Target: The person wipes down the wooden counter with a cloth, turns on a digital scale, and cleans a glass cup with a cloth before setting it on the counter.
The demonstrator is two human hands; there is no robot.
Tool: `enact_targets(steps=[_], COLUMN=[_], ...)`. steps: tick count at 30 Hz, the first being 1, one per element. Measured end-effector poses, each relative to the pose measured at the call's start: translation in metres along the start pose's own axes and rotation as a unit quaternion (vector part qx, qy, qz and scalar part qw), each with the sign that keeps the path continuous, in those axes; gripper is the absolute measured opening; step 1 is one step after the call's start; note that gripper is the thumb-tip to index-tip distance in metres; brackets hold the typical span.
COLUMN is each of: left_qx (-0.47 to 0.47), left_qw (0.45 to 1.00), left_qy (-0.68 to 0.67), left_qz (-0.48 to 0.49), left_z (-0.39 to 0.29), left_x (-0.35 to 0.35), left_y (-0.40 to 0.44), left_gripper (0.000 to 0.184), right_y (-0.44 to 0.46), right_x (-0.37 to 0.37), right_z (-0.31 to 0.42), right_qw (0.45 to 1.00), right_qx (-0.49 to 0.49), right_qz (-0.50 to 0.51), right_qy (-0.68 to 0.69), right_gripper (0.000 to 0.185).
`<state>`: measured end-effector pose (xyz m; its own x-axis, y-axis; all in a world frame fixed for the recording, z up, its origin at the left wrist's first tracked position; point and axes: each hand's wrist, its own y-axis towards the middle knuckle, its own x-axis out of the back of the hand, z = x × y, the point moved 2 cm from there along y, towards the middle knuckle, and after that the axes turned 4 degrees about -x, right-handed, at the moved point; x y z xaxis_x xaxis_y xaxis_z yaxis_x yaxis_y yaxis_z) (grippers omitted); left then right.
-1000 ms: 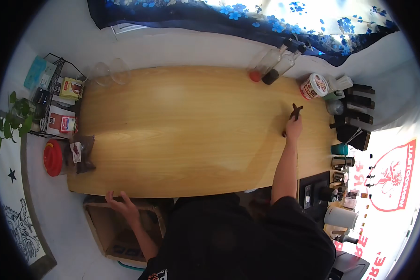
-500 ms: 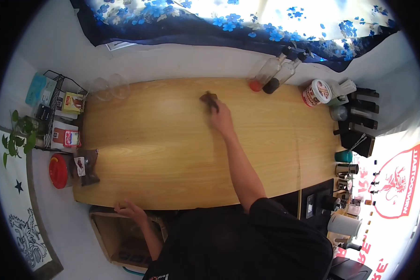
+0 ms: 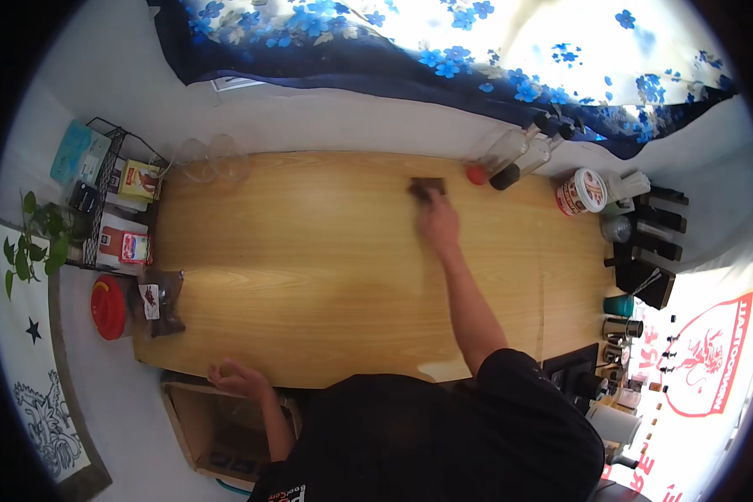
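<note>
My right hand [image 3: 440, 222] reaches out over the wooden counter [image 3: 309, 268] and presses a small dark brown cloth [image 3: 427, 187] on its far part. The cloth looks folded, and its near side is partly hidden under my fingers. Left of the bottles' bases, it lies flat on the wood. My left hand [image 3: 238, 379] hovers by the counter's front edge, above a cardboard box [image 3: 184, 427]. Its fingers are loosely bent and apart, with nothing visible in them.
Two glass bottles [image 3: 505, 154] and a white-lidded tub [image 3: 581, 192] line the back right. Clear glasses [image 3: 226, 159] stand at the back left, near a wire rack [image 3: 109, 188]. A dark bag [image 3: 167, 305] and a red-lidded jar [image 3: 109, 308] sit at the left.
My right hand has slid the cloth to the right along the far part of the counter. My left hand stays by the front edge. The camera view has shifted slightly.
</note>
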<state>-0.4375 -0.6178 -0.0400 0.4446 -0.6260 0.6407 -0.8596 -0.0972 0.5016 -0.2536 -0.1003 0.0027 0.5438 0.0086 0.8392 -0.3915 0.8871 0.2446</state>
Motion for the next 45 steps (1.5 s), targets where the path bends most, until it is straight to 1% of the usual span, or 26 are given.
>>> enact_targets(steps=[2,4,5,6,7,9,12,14,15,16,17,18,20,24,25,26,28,31,34,36,37,39,42,43,44,45], left_qx=[0.008,0.015,0.04,0.067,0.069,0.173,0.222,0.224,0.225,0.231,0.249,0.267,0.288,0.296,0.299,0.304,0.31,0.287,0.218,0.16,0.159,0.149,0.167,0.168,0.196,0.223], left_qw=[1.0,1.0,0.998,0.994,0.995,0.928,0.912,0.915,0.917,0.919,0.917,0.914,0.91,0.91,0.909,0.907,0.907,0.91,0.923,0.924,0.924,0.916,0.92,0.918,0.921,0.922], left_qy=[-0.002,-0.008,-0.046,-0.081,-0.077,-0.331,-0.341,-0.329,-0.323,-0.308,-0.302,-0.298,-0.281,-0.255,-0.251,-0.249,-0.239,-0.261,-0.279,-0.322,-0.323,-0.354,-0.346,-0.348,-0.326,-0.303], left_qz=[-0.004,-0.011,0.0,0.003,-0.005,-0.009,-0.05,-0.063,-0.064,-0.078,-0.078,-0.075,-0.097,-0.14,-0.147,-0.152,-0.157,-0.147,-0.15,-0.126,-0.132,-0.118,-0.083,-0.088,-0.087,-0.086], left_z=[0.0,-0.004,-0.004,-0.001,0.008,0.024,0.028,0.042,0.051,0.057,0.061,0.065,0.074,0.109,0.107,0.104,0.101,0.1,0.086,0.073,0.069,0.062,0.089,0.094,0.099,0.104], left_x=[0.002,-0.001,-0.002,0.002,0.001,-0.002,0.021,0.044,0.059,0.076,0.092,0.106,0.136,0.174,0.18,0.187,0.195,0.187,0.171,0.167,0.169,0.171,0.172,0.173,0.174,0.176], left_y=[0.0,0.001,0.0,-0.001,-0.002,-0.002,0.0,0.002,0.001,0.0,0.0,-0.001,-0.005,-0.029,-0.03,-0.033,-0.039,-0.036,-0.017,0.005,0.011,0.024,0.014,0.007,0.0,-0.006], left_gripper=[0.052,0.051,0.05,0.05,0.05,0.056,0.06,0.064,0.068,0.068,0.067,0.067,0.066,0.064,0.064,0.063,0.063,0.061,0.058,0.053,0.053,0.052,0.052,0.052,0.05,0.049], right_y=[-0.03,-0.073,-0.104,-0.181,-0.208,-0.252,-0.259,-0.198,-0.182,-0.151,-0.104,-0.063,0.002,0.035,0.029,0.017,-0.047,-0.201,-0.328,-0.372,-0.375,-0.359,-0.255,-0.203,-0.158,-0.12], right_x=[-0.021,-0.023,-0.044,-0.078,-0.058,-0.058,-0.07,-0.035,-0.033,-0.04,-0.041,-0.004,0.008,-0.013,-0.017,-0.032,-0.054,-0.087,-0.04,-0.044,-0.045,-0.05,-0.016,-0.008,-0.016,0.014], right_z=[0.057,0.133,0.155,0.196,0.224,0.249,0.244,0.233,0.203,0.162,0.121,0.117,0.069,0.039,0.055,0.072,0.142,0.223,0.292,0.289,0.282,0.263,0.239,0.223,0.191,0.195], right_qw=[0.994,0.956,0.929,0.893,0.863,0.812,0.801,0.818,0.889,0.908,0.925,0.946,0.974,0.984,0.99,0.993,0.979,0.901,0.779,0.667,0.666,0.701,0.813,0.836,0.889,0.922], right_qx=[0.049,0.069,0.156,0.231,0.258,0.294,0.278,0.128,0.144,0.28,0.29,0.04,0.148,0.157,0.143,0.099,0.146,0.332,0.368,0.379,0.385,0.265,0.051,0.066,0.13,0.012], right_qz=[0.067,0.248,0.278,0.372,0.414,0.449,0.369,0.531,0.385,0.264,0.237,0.253,-0.001,0.01,-0.012,0.058,0.124,0.235,0.5,0.599,0.597,0.584,0.514,0.499,0.373,0.309], right_qy=[0.064,0.139,0.186,0.106,0.132,0.227,0.379,0.179,0.201,0.167,0.061,0.197,0.172,0.082,0.008,0.007,0.068,0.152,0.082,0.229,0.229,0.312,0.268,0.219,0.229,0.232], right_gripper=[0.031,0.032,0.034,0.038,0.041,0.037,0.036,0.035,0.029,0.026,0.03,0.034,0.034,0.036,0.036,0.035,0.034,0.031,0.032,0.033,0.033,0.035,0.04,0.042,0.044,0.045])
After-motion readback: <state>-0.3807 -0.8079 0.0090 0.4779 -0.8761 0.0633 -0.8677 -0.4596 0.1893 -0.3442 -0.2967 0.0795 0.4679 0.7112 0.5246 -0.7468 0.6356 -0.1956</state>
